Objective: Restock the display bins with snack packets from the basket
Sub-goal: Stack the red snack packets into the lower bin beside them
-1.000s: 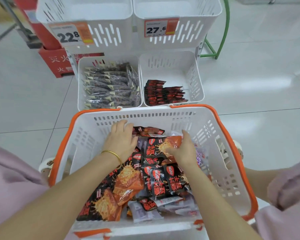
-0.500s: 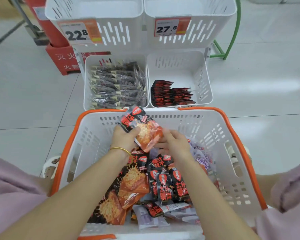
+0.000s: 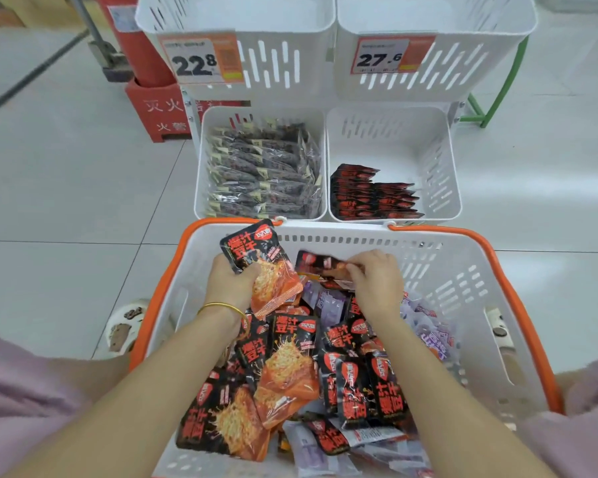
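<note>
Tiled floor (image 3: 66,201), white basket (image 3: 463,305) full of snack packets (image 3: 290,367). Left hand (image 3: 233,288) grips an orange packet (image 3: 266,267), right hand (image 3: 377,288) pinches a small dark packet (image 3: 316,263). Left bin (image 3: 200,167) is packed, right bin (image 3: 394,143) part-filled.

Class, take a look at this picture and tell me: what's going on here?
A person is picking snack packets out of a white basket with orange handles. The left hand grips an orange-and-black packet; the right hand pinches a smaller dark packet. Ahead, the lower right bin holds only a short row of red-black packets, while the lower left bin is packed full.
</note>
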The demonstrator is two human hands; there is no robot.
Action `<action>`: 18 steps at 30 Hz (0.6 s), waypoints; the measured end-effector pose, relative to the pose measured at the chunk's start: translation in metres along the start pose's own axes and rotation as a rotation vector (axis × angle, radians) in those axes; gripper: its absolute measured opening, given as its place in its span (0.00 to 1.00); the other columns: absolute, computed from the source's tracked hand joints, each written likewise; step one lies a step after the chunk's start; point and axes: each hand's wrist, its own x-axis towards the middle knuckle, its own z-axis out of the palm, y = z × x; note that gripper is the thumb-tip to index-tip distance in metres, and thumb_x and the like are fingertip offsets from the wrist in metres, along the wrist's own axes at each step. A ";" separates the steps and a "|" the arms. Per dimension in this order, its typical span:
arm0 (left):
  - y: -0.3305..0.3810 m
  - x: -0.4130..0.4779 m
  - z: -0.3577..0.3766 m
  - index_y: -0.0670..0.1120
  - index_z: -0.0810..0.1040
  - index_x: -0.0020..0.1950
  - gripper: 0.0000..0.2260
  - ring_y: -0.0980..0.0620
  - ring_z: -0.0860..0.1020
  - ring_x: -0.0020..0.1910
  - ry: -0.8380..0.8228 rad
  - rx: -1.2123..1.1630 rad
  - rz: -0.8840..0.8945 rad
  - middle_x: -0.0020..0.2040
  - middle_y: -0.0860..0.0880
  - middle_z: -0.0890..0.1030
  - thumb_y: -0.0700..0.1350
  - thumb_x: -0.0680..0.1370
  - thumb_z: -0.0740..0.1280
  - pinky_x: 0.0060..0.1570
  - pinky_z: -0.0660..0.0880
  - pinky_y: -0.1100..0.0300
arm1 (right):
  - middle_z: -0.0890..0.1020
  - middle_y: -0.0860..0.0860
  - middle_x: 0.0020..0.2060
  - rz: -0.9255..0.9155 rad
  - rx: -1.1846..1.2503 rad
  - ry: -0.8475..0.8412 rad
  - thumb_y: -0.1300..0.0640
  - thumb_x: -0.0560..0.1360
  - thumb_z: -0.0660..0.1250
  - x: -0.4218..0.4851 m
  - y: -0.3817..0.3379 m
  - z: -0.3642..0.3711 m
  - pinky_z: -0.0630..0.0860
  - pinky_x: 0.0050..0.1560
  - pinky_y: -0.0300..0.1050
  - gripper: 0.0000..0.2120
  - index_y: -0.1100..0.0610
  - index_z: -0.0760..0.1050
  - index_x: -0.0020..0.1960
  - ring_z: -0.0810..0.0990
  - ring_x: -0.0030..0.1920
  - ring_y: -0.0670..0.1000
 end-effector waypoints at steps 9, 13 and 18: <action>0.015 -0.012 0.041 0.49 0.70 0.48 0.05 0.39 0.77 0.54 -0.125 -0.045 0.001 0.54 0.39 0.77 0.42 0.77 0.65 0.55 0.74 0.39 | 0.82 0.51 0.37 0.423 0.946 -0.024 0.62 0.77 0.64 -0.013 -0.012 -0.070 0.79 0.38 0.39 0.07 0.55 0.78 0.43 0.80 0.37 0.47; 0.025 -0.021 0.055 0.44 0.69 0.55 0.08 0.42 0.78 0.51 -0.230 -0.094 0.011 0.55 0.41 0.77 0.43 0.78 0.64 0.56 0.73 0.37 | 0.81 0.53 0.36 0.488 1.020 -0.041 0.62 0.78 0.64 -0.019 -0.008 -0.079 0.78 0.41 0.47 0.08 0.57 0.77 0.41 0.79 0.37 0.51; 0.034 -0.033 0.060 0.44 0.69 0.56 0.22 0.43 0.76 0.47 -0.334 -0.120 0.049 0.52 0.42 0.77 0.55 0.69 0.67 0.56 0.71 0.33 | 0.80 0.53 0.34 0.518 1.123 -0.088 0.62 0.78 0.64 -0.024 -0.015 -0.082 0.77 0.32 0.40 0.07 0.59 0.76 0.41 0.79 0.33 0.49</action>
